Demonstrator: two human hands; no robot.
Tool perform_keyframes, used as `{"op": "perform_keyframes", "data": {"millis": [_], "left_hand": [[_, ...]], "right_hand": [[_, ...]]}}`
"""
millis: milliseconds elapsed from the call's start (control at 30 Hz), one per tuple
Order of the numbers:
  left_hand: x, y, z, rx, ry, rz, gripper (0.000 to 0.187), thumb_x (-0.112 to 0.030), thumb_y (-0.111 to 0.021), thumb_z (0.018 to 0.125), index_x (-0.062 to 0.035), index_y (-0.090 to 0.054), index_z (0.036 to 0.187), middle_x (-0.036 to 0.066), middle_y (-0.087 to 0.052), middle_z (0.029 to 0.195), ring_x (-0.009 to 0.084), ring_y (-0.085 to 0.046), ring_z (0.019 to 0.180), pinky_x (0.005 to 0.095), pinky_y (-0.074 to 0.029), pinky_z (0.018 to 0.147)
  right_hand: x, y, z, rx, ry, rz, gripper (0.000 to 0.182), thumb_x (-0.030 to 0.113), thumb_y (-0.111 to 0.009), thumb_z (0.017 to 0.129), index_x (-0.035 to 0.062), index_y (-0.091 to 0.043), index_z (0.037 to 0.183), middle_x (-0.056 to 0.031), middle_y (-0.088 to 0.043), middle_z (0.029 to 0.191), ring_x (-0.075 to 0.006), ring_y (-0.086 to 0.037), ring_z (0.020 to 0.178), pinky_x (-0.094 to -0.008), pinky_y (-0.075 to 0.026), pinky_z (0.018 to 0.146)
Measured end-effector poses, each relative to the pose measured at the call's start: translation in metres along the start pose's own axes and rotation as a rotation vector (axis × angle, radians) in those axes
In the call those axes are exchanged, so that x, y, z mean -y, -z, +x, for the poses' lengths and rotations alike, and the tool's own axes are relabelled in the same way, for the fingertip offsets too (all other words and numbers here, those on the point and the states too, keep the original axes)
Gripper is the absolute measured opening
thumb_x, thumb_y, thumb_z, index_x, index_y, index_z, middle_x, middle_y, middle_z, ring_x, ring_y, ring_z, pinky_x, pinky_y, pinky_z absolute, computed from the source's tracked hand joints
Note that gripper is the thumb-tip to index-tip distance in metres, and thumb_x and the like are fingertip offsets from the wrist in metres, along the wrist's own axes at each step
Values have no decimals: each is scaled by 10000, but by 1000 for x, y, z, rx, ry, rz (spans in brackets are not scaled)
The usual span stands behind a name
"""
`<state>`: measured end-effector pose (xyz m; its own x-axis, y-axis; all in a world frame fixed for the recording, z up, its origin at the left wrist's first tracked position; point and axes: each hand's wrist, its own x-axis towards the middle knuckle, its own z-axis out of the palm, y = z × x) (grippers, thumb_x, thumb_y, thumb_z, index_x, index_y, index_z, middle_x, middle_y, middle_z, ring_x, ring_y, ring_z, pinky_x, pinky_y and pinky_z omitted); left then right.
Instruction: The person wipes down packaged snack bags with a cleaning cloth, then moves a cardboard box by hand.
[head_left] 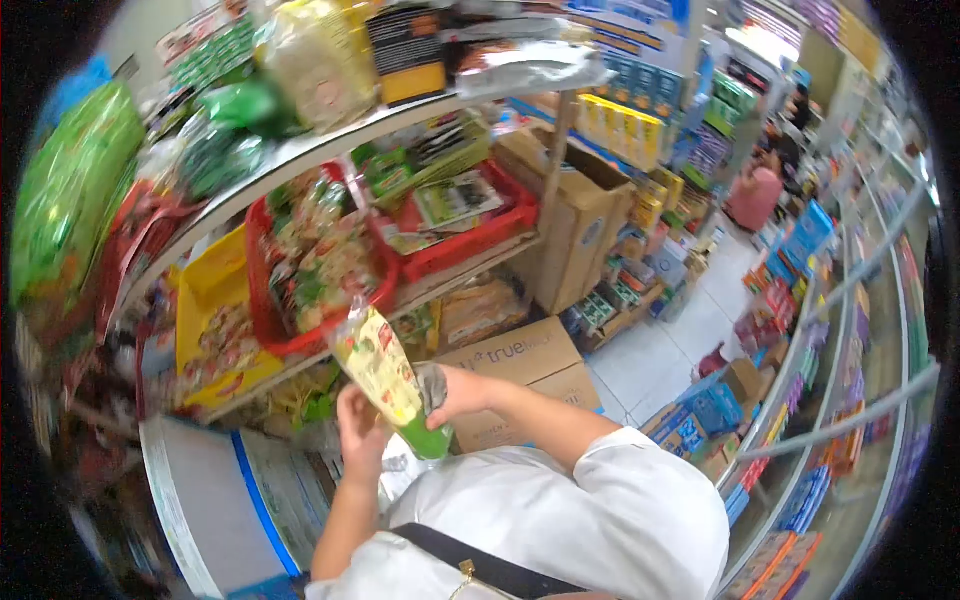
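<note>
Packet (384, 367): centre of frame, between the two hands and touching both; mostly pale yellow, lower end bright green.
Packet axis: ran diagonally, clear end toward upper left, green end toward lower right, close to the white shirt (560, 500).
Left hand (362, 430): at the packet's left edge, below its middle; fingers curled, partly hidden behind it; could not tell how firmly they closed.
Right hand (462, 392): at the packet's right edge, thumb lying over the lower part; held the packet there.
Grey patch (431, 384): by the right fingers; too blurred to identify.
Nearer hand: neither; both were in contact, on opposite long edges.
Red basket (300, 346): beyond the packet's clear end, up and left of it; filled with small packs.
Carton (525, 362): right of the packet, partly behind the right forearm.
</note>
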<state>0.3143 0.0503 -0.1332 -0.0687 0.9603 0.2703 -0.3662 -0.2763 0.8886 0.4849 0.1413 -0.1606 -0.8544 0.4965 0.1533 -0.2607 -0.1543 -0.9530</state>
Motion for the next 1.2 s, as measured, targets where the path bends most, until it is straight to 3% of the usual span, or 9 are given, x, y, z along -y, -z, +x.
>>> {"op": "perform_keyframes", "data": {"millis": [200, 367, 533, 600, 633, 700, 867, 1033, 1200], "left_hand": [[-20, 13, 9, 3, 217, -31, 551, -64, -640, 721, -4, -411, 1219, 128, -553, 1128, 218, -546, 1027, 353, -432, 901], [-15, -3, 2, -204, -256, 402, 561, -89, -683, 719, -14, -380, 1186, 89, -552, 1032, 175, -559, 923, 302, -452, 812], [-12, 10, -2, -73, -467, 950, 550, -137, -733, 641, 6, -449, 1090, 155, -544, 996, 288, -547, 909, 384, -429, 825], [-17, 5, -1, -96, -725, 844, 494, -174, -752, 594, 5, -519, 990, 168, -553, 960, 341, -544, 879, 404, -415, 843], [-16, 10, -1, -22, -748, 849, 496, -176, -748, 598, 9, -516, 996, 168, -551, 965, 341, -546, 879, 404, -416, 841], [-10, 26, 3, 83, -792, 881, 613, -230, -759, 605, 14, -470, 1087, 164, -533, 1022, 333, -554, 887, 424, -415, 859], [-26, 46, -18, -110, -80, 339, 631, -189, -717, 662, -35, -422, 1199, 164, -428, 1216, 338, -437, 1117, 402, -352, 950], [-39, 72, -47, -297, 223, -136, 551, -127, -626, 814, -37, -338, 1275, 110, -462, 1232, 263, -515, 1075, 422, -473, 865], [-84, 111, -52, -485, 121, -318, 377, -184, -537, 875, -51, -432, 1211, 108, -548, 1123, 269, -571, 996, 446, -522, 767]], "right_hand": [[-31, -17, 14, -27, -13, -84, 633, 125, -778, 644, 8, -453, 1175, -52, -557, 1099, -139, -515, 1005, -281, -414, 880], [-41, -47, 28, -437, -183, 287, 348, 200, -549, 862, 33, -488, 1161, -77, -575, 1079, -148, -557, 955, -278, -454, 831], [-38, -65, 34, -395, -432, 627, 296, 279, -493, 891, 59, -536, 1084, -79, -589, 1048, -171, -578, 942, -318, -484, 807], [-15, -71, 32, -332, -549, 797, 214, 255, -540, 865, 97, -571, 1006, -49, -602, 982, -138, -587, 881, -295, -505, 715], [-5, -79, 37, -444, -617, 470, 409, 377, -438, 908, 52, -487, 1152, -108, -561, 1114, -208, -568, 989, -388, -501, 825], [-37, -66, 40, -427, -513, 680, 449, 416, -434, 897, 57, -475, 1162, -112, -554, 1125, -219, -566, 996, -392, -495, 837], [-40, -43, 41, -641, -117, 559, 471, 368, -538, 859, 38, -446, 1182, -100, -535, 1148, -239, -532, 1037, -393, -440, 879], [-59, -30, 47, -711, 144, 212, 403, 244, -546, 873, 22, -428, 1188, -99, -524, 1147, -230, -519, 1046, -377, -442, 886], [-63, -58, 63, -688, 38, 216, 407, 150, -555, 862, 51, -389, 1221, -81, -526, 1116, -230, -524, 1015, -385, -463, 845]]}}
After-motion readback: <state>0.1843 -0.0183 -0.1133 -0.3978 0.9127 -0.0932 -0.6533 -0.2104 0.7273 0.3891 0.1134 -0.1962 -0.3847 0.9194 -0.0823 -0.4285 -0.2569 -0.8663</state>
